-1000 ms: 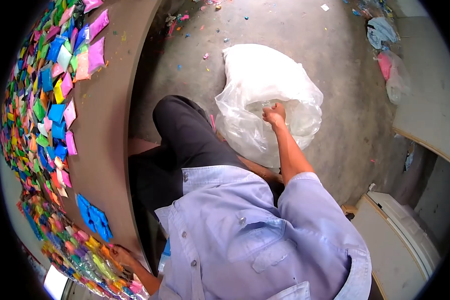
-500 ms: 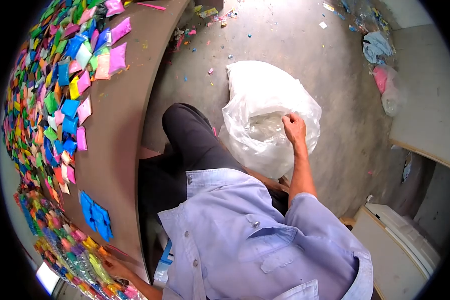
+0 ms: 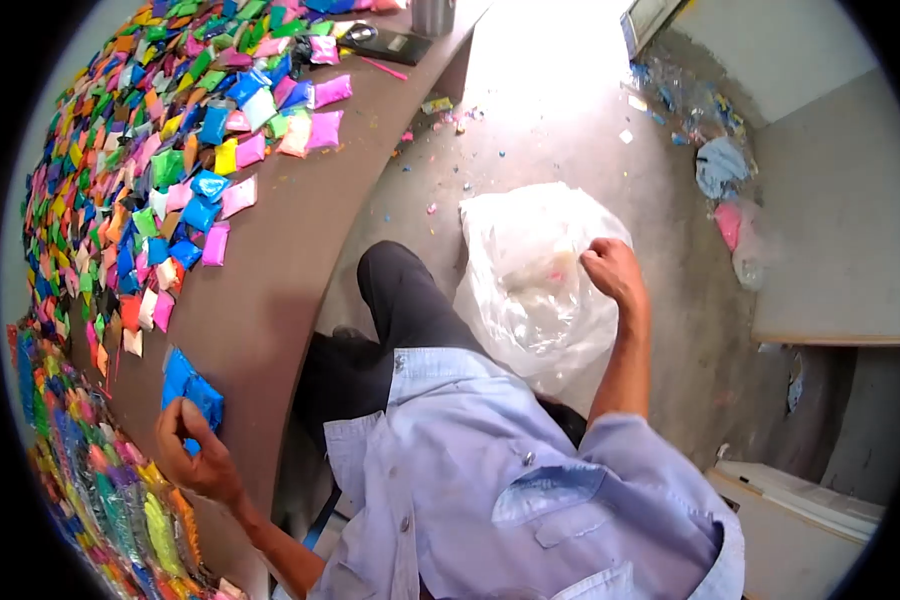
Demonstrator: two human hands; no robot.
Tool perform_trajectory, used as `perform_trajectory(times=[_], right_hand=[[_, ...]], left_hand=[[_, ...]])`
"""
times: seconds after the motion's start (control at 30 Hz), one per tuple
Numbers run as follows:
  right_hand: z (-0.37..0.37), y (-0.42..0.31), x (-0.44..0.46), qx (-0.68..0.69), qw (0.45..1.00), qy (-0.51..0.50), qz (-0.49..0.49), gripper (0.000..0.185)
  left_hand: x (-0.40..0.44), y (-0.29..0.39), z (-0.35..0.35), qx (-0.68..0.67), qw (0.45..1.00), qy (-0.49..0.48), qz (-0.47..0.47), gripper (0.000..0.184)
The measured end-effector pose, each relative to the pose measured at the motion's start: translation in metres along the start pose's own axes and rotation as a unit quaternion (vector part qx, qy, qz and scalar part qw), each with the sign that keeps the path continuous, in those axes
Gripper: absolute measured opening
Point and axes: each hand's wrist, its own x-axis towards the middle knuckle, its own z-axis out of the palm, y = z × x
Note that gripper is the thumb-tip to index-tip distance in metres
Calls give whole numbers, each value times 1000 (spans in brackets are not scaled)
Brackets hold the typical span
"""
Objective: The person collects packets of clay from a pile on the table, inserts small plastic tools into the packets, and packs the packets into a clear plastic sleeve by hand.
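My left hand [image 3: 198,452] is over the table's edge side, its thumb and fingers pinched on the near end of a bundle of bright blue packets [image 3: 196,388]. The far end of that bundle shows a clear plastic edge and sits tilted over the brown tabletop. On the other side, my right hand [image 3: 615,270] is closed at the rim of a large clear plastic bag [image 3: 535,330]. The bag stands on the floor with its mouth open, and something pale with a little pink shows inside. My right fingertips are partly hidden by the hand.
A big heap of small colourful packets [image 3: 150,150] covers the left of the brown table [image 3: 300,240]. Long clear bags of coloured packets [image 3: 120,500] lie nearer. A dark scale-like device [image 3: 390,44] and a metal cup [image 3: 432,15] stand at the far end. Scraps litter the floor.
My left hand has come from the long clear bags to the blue packets and gripped them; they have shifted and tilted. My right hand stays at the bag's rim. The view has turned.
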Motion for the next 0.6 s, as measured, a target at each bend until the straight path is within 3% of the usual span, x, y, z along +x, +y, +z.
perform_trajectory(times=[0.07,0.13,0.17,0.2,0.27,0.37,0.43,0.53,0.6], right_hand=[[-33,-21,-18,335,941,-48,0,22],[-71,-58,-29,456,887,-28,-67,19],[-83,-69,-29,510,849,-34,-134,17],[-90,-83,-28,509,847,-35,-148,17],[-94,-116,-28,627,733,-108,-241,19],[-71,-170,-29,675,657,-199,-269,22],[-44,-205,-31,692,602,-286,-277,21],[-16,-254,-57,693,589,-339,-242,24],[1,-275,-65,683,560,-392,-259,21]], left_hand=[[-4,9,0,-38,999,-14,24,21],[-10,18,10,-192,979,-12,-62,22],[-10,25,13,-195,979,-1,-64,22],[-9,33,16,-245,963,-42,-101,21],[-3,56,19,-280,944,-94,-144,22],[1,84,35,-361,900,-152,-190,33],[4,107,47,-405,883,-167,-165,48],[12,130,50,-477,818,-238,-216,75],[11,130,56,-519,771,-262,-259,76]])
